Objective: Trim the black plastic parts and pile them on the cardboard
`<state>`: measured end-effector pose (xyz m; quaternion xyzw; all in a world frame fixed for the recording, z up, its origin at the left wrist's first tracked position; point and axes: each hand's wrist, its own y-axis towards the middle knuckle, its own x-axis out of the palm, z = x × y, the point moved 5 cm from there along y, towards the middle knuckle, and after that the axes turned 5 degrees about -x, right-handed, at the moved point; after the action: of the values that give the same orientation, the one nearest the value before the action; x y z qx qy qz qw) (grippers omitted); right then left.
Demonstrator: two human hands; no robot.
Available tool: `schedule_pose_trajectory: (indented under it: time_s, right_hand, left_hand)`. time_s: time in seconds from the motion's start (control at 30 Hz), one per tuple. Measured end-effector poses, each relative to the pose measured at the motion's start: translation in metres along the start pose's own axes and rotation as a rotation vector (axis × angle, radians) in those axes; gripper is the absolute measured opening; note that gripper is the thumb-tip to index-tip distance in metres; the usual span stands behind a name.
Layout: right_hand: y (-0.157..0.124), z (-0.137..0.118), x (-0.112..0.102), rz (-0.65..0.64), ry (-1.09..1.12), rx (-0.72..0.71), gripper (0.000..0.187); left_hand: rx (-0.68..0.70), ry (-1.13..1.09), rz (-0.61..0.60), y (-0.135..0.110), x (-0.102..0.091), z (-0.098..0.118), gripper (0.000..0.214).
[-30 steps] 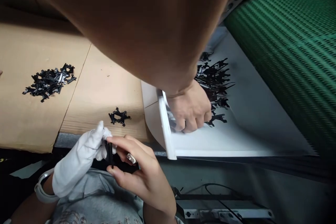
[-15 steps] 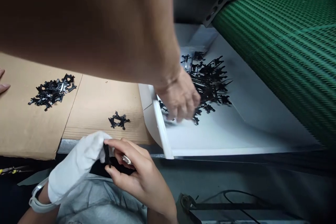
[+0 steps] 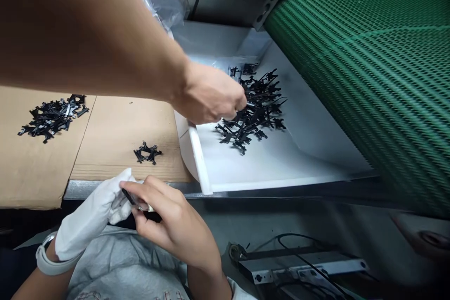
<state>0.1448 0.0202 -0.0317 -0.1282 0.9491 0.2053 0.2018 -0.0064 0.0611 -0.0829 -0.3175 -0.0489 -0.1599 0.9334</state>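
Note:
In a white glove, my left hand [image 3: 93,215] is closed near the cardboard's front edge. It pinches a small black plastic part [image 3: 128,196], seen nearly edge-on. My bare right hand [image 3: 172,218] meets it from the right, index fingertip and thumb at the same part. A small shiny metal piece [image 3: 150,207] shows among the right hand's fingers; its kind is unclear. Beyond the hands, a few black plastic parts [image 3: 147,153] lie on the cardboard [image 3: 108,136]. A larger heap of black parts [image 3: 52,117] lies farther left.
Another person's arm [image 3: 140,56] crosses from the left, its closed hand [image 3: 214,96] over a white tray [image 3: 281,164] holding black branched parts [image 3: 253,108]. A green mesh conveyor belt [image 3: 351,56] slopes down on the right. A metal bar [image 3: 302,265] lies below.
The other person's hand has moved up and back, over the branched parts. The black part between my hands has tilted, and my right fingers have drawn closer to the glove. The view has shifted slightly.

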Motion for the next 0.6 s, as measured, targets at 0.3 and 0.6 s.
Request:
schedule_pose_trajectory:
  time_s: [0.3,0.6]
  right_hand:
    - [-0.001,0.009,-0.009,0.251,0.065,0.003,0.036]
    - [-0.002,0.004,-0.012,0.24,0.027,0.032,0.038]
  left_hand:
    - [-0.027,-0.152,-0.008,-0.005,0.022,0.021,0.041]
    - [0.095,-0.159,0.057,-0.003,0.02,0.027,0.033]
